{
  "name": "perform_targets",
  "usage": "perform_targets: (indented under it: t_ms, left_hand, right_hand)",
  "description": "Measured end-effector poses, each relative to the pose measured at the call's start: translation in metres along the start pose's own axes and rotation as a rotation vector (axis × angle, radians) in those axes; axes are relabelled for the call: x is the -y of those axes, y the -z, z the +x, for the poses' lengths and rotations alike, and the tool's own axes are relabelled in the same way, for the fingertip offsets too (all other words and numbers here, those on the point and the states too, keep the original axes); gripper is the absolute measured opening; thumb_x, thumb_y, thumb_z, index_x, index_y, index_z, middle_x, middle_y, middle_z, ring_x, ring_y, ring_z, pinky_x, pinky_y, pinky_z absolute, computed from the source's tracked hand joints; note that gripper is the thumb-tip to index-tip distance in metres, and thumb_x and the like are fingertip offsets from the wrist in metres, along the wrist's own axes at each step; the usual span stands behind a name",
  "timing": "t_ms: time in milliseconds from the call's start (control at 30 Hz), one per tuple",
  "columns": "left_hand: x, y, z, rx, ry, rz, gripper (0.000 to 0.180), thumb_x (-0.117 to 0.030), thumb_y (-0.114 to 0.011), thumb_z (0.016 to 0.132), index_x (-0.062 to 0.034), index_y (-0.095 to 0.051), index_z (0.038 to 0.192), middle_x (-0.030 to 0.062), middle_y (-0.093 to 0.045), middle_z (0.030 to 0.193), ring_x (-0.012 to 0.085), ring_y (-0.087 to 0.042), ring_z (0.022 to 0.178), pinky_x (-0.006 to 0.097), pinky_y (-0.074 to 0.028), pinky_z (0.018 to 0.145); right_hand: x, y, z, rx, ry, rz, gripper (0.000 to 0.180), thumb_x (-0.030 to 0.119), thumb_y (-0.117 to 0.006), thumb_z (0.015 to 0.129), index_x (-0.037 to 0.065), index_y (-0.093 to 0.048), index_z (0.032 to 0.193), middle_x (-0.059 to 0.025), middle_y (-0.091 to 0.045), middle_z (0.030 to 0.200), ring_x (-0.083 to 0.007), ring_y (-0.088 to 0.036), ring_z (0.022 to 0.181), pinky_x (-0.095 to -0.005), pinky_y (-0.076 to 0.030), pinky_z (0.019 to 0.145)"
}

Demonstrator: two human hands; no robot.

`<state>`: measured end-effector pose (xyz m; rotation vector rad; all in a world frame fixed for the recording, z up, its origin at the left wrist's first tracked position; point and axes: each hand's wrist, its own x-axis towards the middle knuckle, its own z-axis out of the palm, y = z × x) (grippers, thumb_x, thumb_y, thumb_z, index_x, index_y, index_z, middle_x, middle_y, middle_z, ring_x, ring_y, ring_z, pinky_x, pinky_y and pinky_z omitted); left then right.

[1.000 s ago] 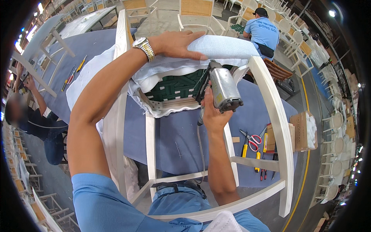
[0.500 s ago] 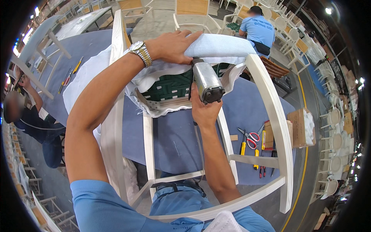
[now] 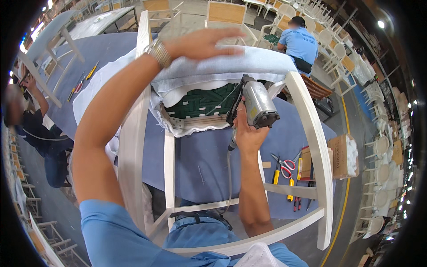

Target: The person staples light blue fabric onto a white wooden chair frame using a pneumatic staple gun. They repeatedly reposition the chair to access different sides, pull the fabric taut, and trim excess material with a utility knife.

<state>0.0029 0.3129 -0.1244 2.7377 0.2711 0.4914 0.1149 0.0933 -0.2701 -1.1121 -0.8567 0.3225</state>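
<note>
A pale wooden chair frame (image 3: 307, 115) rests bottom up on the blue-covered table before me. Light blue-white fabric (image 3: 262, 60) wraps its seat edge, and dark green woven webbing (image 3: 200, 104) shows inside the seat opening. My right hand (image 3: 250, 135) grips a silver and black air staple gun (image 3: 262, 104), its nose against the inner side of the fabric-covered edge, right of the webbing; whether it touches is unclear. Above the fabric, my left hand (image 3: 207, 43) is blurred by motion, its fingers stretched out with nothing in them.
Red-handled scissors (image 3: 287, 164), yellow-handled tools (image 3: 291, 189) and an open carton (image 3: 344, 155) lie at the right. A hose (image 3: 230, 178) hangs from the gun. Co-workers sit at far right (image 3: 299, 44) and left (image 3: 38, 133). Another chair (image 3: 49, 53) stands at left.
My left hand has lifted off the fabric edge and shifted slightly right. My right hand has carried the staple gun to the right and a little lower.
</note>
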Motion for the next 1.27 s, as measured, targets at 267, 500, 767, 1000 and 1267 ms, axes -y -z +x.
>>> perform_targets:
  t_ms: [267, 500, 767, 1000, 1267]
  left_hand:
    - [0.051, -0.013, 0.022, 0.252, 0.413, -0.110, 0.110, -0.087, -0.052, 0.081, -0.0053, -0.042, 0.155, 0.0261, -0.042, 0.156, 0.0399, -0.041, 0.145, 0.043, -0.033, 0.120]
    - [0.012, -0.023, -0.008, 0.176, 0.218, 0.301, 0.111, -0.081, -0.055, 0.084, -0.0038, -0.027, 0.159, 0.0295, -0.048, 0.146, 0.0434, -0.054, 0.130, 0.046, -0.044, 0.108]
    - [0.005, -0.030, -0.015, 0.116, 0.183, 0.432, 0.098, -0.045, -0.070, 0.087, -0.0078, -0.019, 0.161, 0.0291, -0.041, 0.151, 0.0452, -0.052, 0.131, 0.049, -0.044, 0.109]
    - [0.003, -0.030, -0.014, 0.138, 0.215, 0.421, 0.099, -0.040, -0.072, 0.085, -0.0091, -0.018, 0.162, 0.0290, -0.038, 0.154, 0.0472, -0.049, 0.134, 0.051, -0.042, 0.111]
    - [-0.002, -0.033, -0.019, 0.089, 0.170, 0.487, 0.108, -0.039, -0.080, 0.079, -0.0123, -0.016, 0.163, 0.0268, -0.038, 0.155, 0.0475, -0.047, 0.136, 0.054, -0.039, 0.113]
  right_hand:
    - [0.009, 0.001, -0.008, 0.055, 0.062, -0.030, 0.030, 0.000, -0.066, 0.095, -0.009, -0.059, 0.124, -0.0120, -0.072, 0.108, -0.0066, -0.054, 0.059, -0.0232, -0.047, 0.052]
    - [-0.008, -0.013, -0.012, 0.009, -0.049, 0.010, 0.025, 0.000, -0.073, 0.089, -0.010, -0.067, 0.111, -0.0111, -0.074, 0.100, -0.0157, -0.071, 0.092, -0.0289, -0.055, 0.083]
    - [-0.028, -0.025, -0.009, 0.056, 0.008, -0.047, 0.030, 0.004, -0.078, 0.085, -0.008, -0.066, 0.110, -0.0123, -0.073, 0.096, -0.0152, -0.070, 0.088, -0.0299, -0.055, 0.079]
    - [-0.022, -0.026, -0.008, 0.099, 0.038, -0.133, 0.033, 0.005, -0.080, 0.084, -0.008, -0.063, 0.109, -0.0129, -0.072, 0.095, -0.0146, -0.069, 0.085, -0.0287, -0.055, 0.074]
    - [-0.030, -0.027, -0.005, 0.122, 0.189, -0.225, 0.056, 0.006, -0.082, 0.083, -0.009, -0.055, 0.129, -0.0164, -0.070, 0.105, -0.0211, -0.071, 0.096, -0.0309, -0.060, 0.075]
